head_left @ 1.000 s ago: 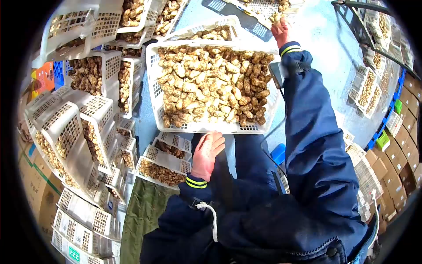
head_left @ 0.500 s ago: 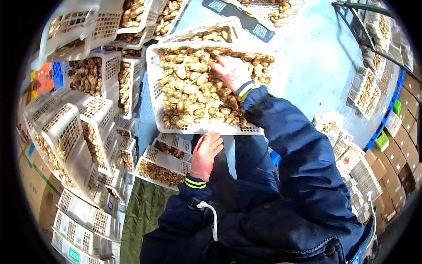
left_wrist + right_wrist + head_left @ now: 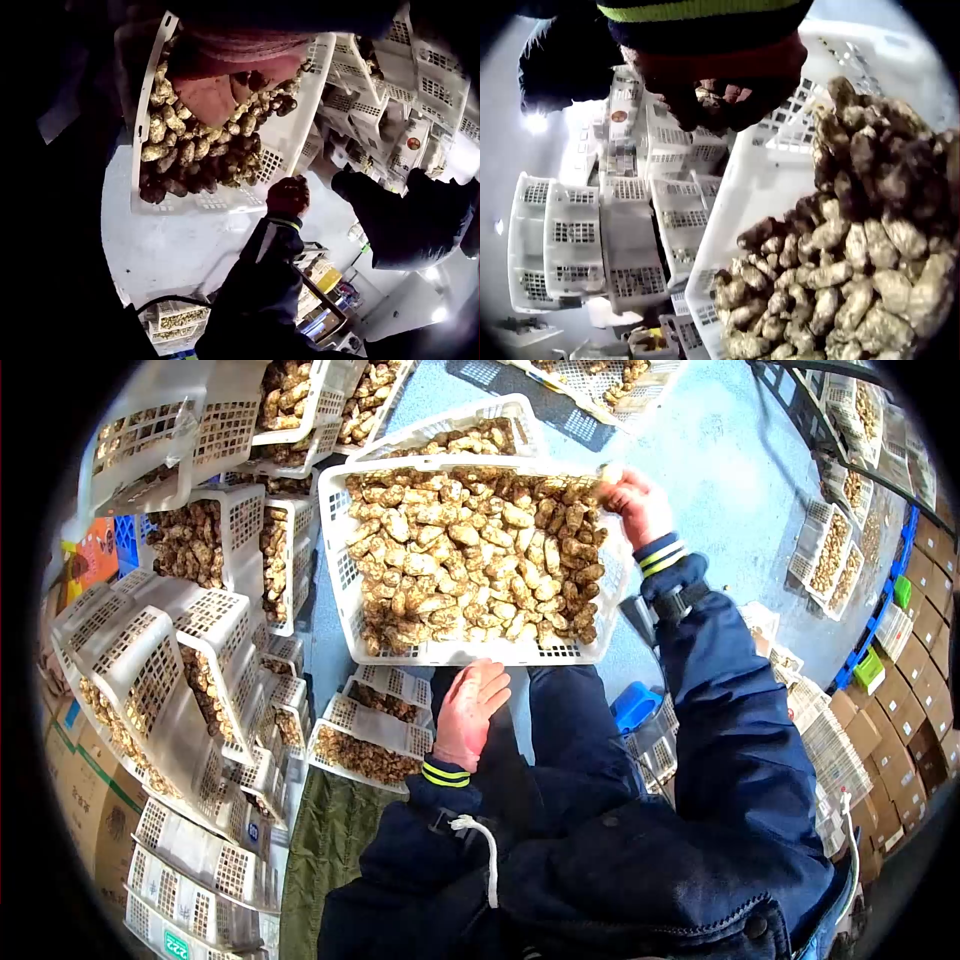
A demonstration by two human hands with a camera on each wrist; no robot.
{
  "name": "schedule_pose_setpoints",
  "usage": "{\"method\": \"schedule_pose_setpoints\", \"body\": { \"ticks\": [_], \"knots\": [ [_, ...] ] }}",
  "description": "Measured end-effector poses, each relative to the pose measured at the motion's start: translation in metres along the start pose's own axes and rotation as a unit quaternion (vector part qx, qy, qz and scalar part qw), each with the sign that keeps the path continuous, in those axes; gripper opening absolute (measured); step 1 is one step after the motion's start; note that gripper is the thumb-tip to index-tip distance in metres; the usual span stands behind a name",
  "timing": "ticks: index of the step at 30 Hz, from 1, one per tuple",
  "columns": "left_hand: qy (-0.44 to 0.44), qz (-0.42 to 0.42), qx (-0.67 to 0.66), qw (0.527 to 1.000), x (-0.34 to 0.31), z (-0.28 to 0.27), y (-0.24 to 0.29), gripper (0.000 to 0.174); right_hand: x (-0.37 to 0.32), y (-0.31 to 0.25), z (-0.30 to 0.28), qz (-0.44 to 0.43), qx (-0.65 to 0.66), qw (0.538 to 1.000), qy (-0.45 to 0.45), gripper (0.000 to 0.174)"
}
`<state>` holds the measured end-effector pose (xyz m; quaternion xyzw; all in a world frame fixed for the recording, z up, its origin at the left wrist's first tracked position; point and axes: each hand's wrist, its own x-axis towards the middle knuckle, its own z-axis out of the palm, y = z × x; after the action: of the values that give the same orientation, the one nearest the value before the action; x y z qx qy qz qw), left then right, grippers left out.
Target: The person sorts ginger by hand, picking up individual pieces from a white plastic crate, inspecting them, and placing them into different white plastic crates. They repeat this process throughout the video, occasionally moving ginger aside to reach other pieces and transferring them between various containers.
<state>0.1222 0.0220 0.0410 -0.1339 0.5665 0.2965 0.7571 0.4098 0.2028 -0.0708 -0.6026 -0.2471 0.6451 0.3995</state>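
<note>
A white perforated basket (image 3: 345, 575) filled with knobbly tan and brown tubers (image 3: 450, 550) stands in front of the person. At its near rim is the left hand (image 3: 468, 716), fingers extended and relaxed, with nothing held. The right hand (image 3: 637, 510), fingers curled, holds a few tubers by the basket's far right corner. Pieces (image 3: 724, 93) show within the curled right hand (image 3: 727, 82) in the right wrist view, outside the basket wall (image 3: 742, 172). Over the tubers (image 3: 195, 150) in the left wrist view lies the left hand (image 3: 225, 82).
Stacked white baskets (image 3: 210, 610) of tubers line the left side. Behind the main basket stands another (image 3: 520, 420), and a shallow tray (image 3: 650, 395) lies at the far right. Blue floor (image 3: 700, 450), a blue object (image 3: 635, 707) and cardboard boxes (image 3: 915, 690) show on the right.
My right hand reached from beyond the basket into its tubers, then moved right to the far corner with some gripped. The left hand has stayed by the near rim.
</note>
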Motion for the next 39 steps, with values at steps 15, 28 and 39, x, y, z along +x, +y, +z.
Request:
{"method": "schedule_pose_setpoints", "body": {
  "ticks": [15,28,39],
  "knots": [
    [-0.005,-0.010,-0.003,1.000,0.000,-0.007,0.003,0.041,0.023,0.046,0.072,-0.105,-0.211,0.972,0.024,0.018],
    [-0.032,0.047,0.020,0.998,-0.009,-0.011,0.007,0.038,0.013,0.076,0.106,-0.155,-0.698,0.692,-0.097,0.027],
    [-0.126,0.046,-0.022,0.991,-0.002,-0.024,0.011,0.053,-0.033,0.038,0.068,-0.090,-0.319,0.939,-0.095,0.033]
  ]
}}
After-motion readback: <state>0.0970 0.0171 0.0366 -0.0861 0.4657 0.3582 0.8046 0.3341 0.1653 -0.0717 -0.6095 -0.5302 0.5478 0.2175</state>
